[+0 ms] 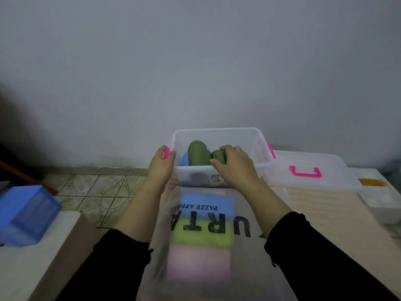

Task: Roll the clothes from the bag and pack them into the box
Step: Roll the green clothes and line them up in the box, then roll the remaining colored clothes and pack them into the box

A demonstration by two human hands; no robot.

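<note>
Pale grey wall (195,61) fills the upper half of the view, with patterned floor tiles (97,192) below it on the left. At the far left a blue plastic container (26,213) sits on a white ledge (32,268). The left hand (161,165) grips the left rim of the clear plastic box (245,137), fingers curled over the edge beside its pink latch (166,152). Inside the box a large green roll of cloth (198,154) stands upright, its long axis vertical, with a blue roll (185,160) tucked low against its left side. Just to the right, the right hand (235,165) is closed around a smaller green roll (218,157), which also stands on end beside the large one. In front of the box lies a translucent printed bag (206,246), its long side running toward the person, with folded blue, lime and pink clothes (201,231) showing through. Right of the box rests its clear lid (310,181) with a pink handle (305,172), lying flat on a cream mat (325,209). A white tray (382,205) sits at the far right.
</note>
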